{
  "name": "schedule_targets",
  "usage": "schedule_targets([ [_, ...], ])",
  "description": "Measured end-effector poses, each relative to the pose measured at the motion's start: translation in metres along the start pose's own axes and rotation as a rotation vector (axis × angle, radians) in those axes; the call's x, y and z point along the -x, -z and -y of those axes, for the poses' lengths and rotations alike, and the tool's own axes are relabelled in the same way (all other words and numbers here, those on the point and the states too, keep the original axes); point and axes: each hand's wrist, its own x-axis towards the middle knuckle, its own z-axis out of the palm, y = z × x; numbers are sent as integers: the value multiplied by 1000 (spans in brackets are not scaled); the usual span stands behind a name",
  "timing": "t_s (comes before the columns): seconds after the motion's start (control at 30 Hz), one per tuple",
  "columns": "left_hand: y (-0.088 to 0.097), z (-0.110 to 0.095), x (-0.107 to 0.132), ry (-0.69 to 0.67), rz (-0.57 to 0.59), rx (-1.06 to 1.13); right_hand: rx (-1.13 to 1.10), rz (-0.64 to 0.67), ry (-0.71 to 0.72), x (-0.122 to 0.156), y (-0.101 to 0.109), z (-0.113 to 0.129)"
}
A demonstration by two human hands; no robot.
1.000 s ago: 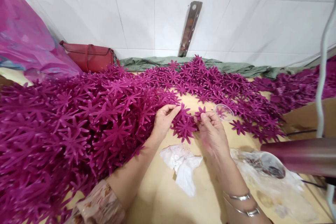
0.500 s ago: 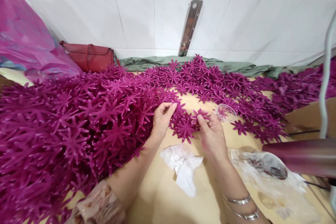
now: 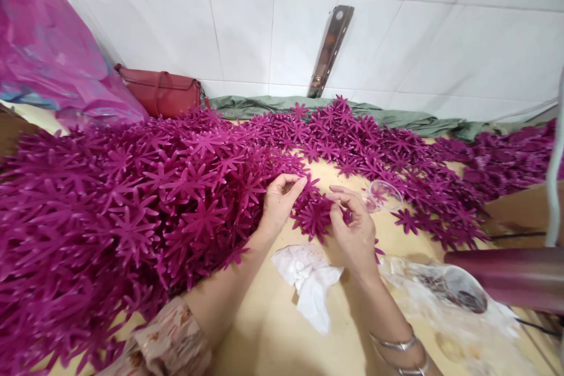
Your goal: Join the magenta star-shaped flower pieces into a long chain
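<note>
My left hand (image 3: pixel 281 202) is closed in a pinch, thumb and forefinger at the edge of a magenta flower-shaped piece (image 3: pixel 312 189) with narrow petals. Just to its right, my right hand (image 3: pixel 353 229) has its fingers loosely bent and apart, with no piece visible at its fingertips. Between the hands lies a small cluster of magenta flower pieces (image 3: pixel 314 220). Part of another piece (image 3: pixel 378 251) shows at the right edge of my right hand. A large heap of such pieces (image 3: pixel 176 188) rises beside my left forearm.
A crumpled white tissue (image 3: pixel 308 282) lies below my hands. A clear round lid (image 3: pixel 385 195) sits right of them, near more flower pieces (image 3: pixel 409 170). At right are a clear plastic bag (image 3: pixel 409 273) and a maroon cylinder (image 3: pixel 506 276). A red handbag (image 3: pixel 163 94) stands by the tiled wall.
My right hand has let go of the flower piece it pinched, and its fingers have spread. A piece now shows beside that hand. My left hand stays nearly in place; the view has shifted slightly.
</note>
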Motion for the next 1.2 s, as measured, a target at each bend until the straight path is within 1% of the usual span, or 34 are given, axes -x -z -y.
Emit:
schedule_targets([
  [0.1,-2,-1,4,-36,91,-29,73,-76,85,0,-1,4],
  [0.2,-4,-2,9,-83,186,-83,143,-57,121,0,-1,3],
  [0.33,-5,-3,12,-109,254,-103,161,-44,95,1,-1,-1],
  [0.43,-4,0,11,-101,274,-88,145,-34,75,1,-1,-2],
  [0.53,-4,3,10,-80,281,-54,50,-53,-25,1,-2,0],
  [0.63,-3,6,8,-45,255,-33,-122,-88,-183,1,-3,1],
  [0.7,-2,7,6,-37,218,-42,-227,-82,-244,1,-4,0],
  [0.77,-1,7,4,-49,187,-64,-288,-71,-259,1,-4,0],
  [0.83,1,8,1,-72,148,-86,-315,-94,-252,0,-4,-1],
  [0.9,2,9,-2,-95,82,-85,-318,-122,-240,0,-3,-1],
  [0.97,4,9,-5,-107,15,-64,-291,-129,-220,0,-1,-2],
  [1.03,4,8,-7,-114,-31,-38,-221,-90,-185,0,0,-3],
  [1.1,4,6,-8,-110,-56,-12,-83,12,-101,1,0,-4],
  [1.17,3,4,-7,-82,-58,22,79,123,6,2,0,-4],
  [1.2,3,4,-6,-59,-49,39,141,148,52,2,1,-4],
])
